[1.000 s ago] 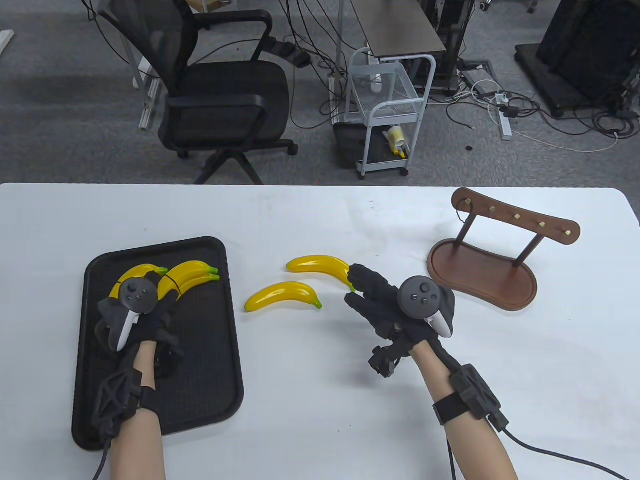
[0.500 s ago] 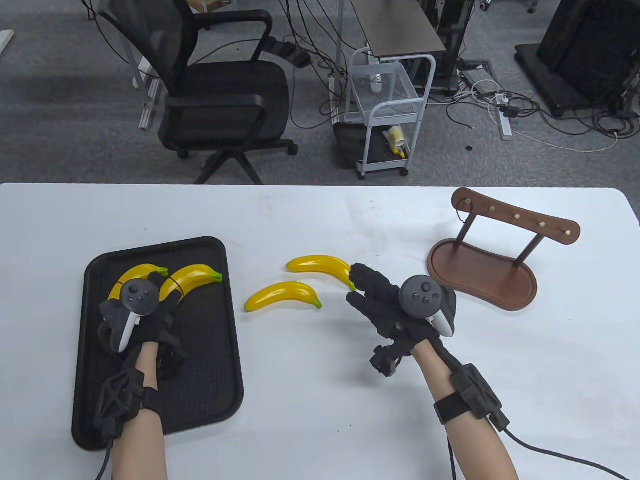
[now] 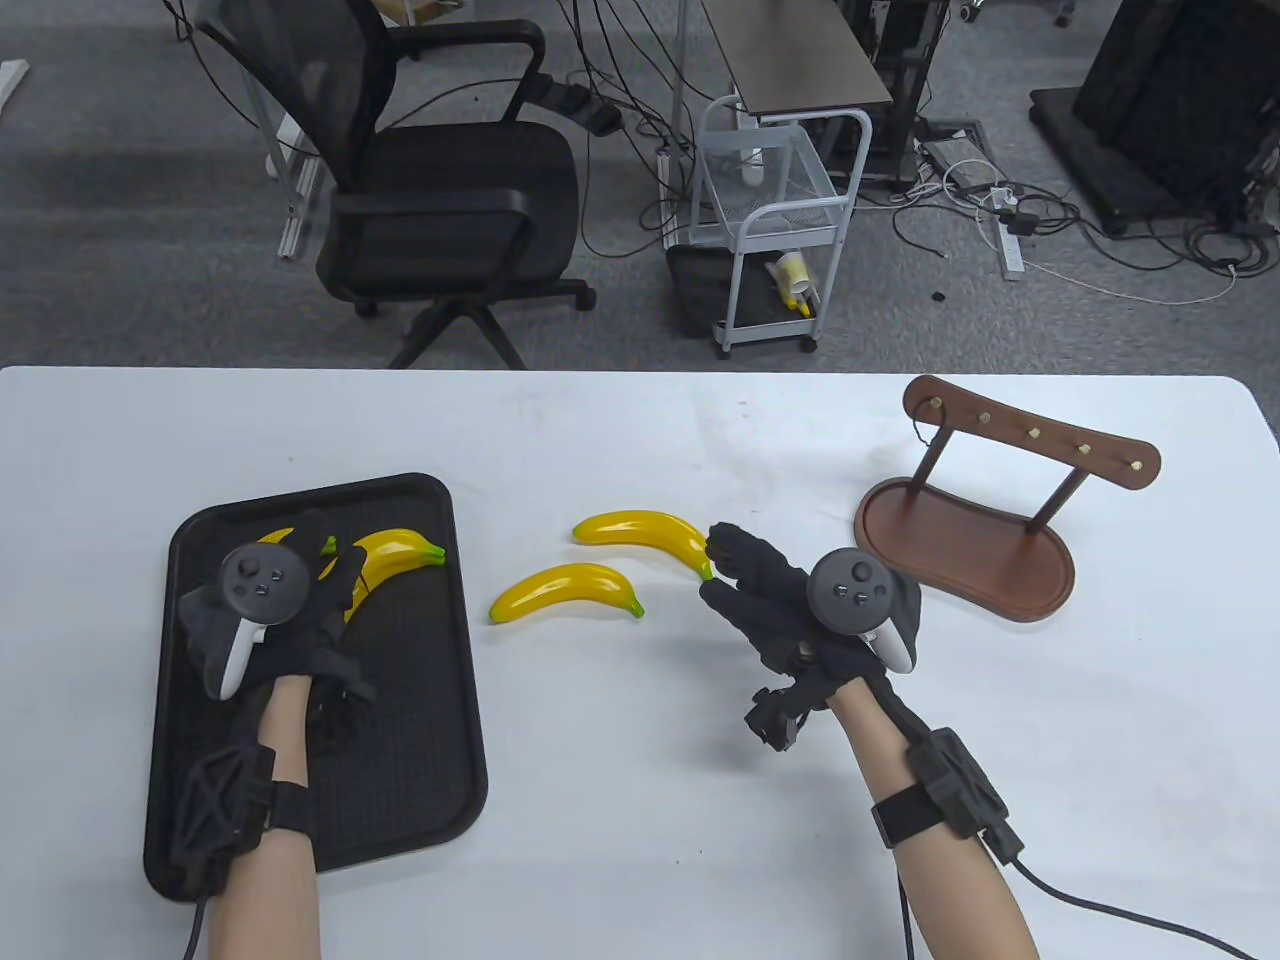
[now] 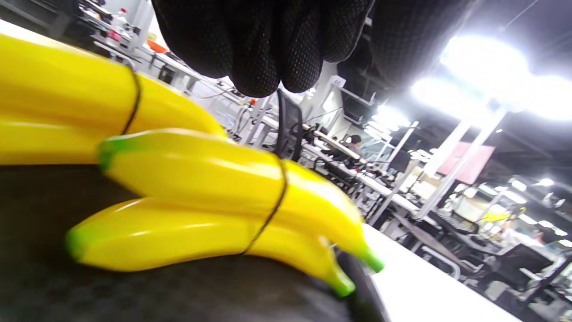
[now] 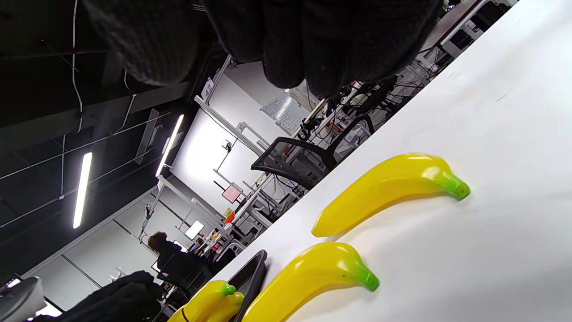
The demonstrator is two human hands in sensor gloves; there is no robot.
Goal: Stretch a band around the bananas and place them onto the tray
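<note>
Two banded banana pairs on the black tray [image 3: 420, 760], far-left part. Near pair [image 4: 214, 210]: two bananas stacked, thin dark band [image 4: 272, 205] around the middle, green tips pointing toward the tray's right edge. Second pair [image 4: 67, 112] just behind it, own band [image 4: 133, 105], mostly hidden under the glove in table view.

Left hand [image 3: 300, 610] above the pairs on the tray, fingers extended and relaxed, grasping nothing; fingertips [image 4: 263, 58] clear of the bananas in the left wrist view. Tracker on the back of the hand.

Two loose bananas on the white table [image 3: 640, 780] between tray and right hand, no bands: far banana [image 3: 640, 530] and near banana [image 3: 565, 590], lying apart, both curved.

Right hand [image 3: 790, 610] right of the loose bananas, fingers out straight, holding nothing. Fingertips at the green end of the far banana; contact or just short of it, cannot tell. Right wrist view: fingers [image 5: 286, 40] hang above the table, both loose bananas below.

Wooden stand [image 3: 990, 520] with peg rail on the right side of the table, well apart from the bananas. Office chair [image 3: 440, 190] and small white cart [image 3: 770, 220] on the floor beyond the table.
</note>
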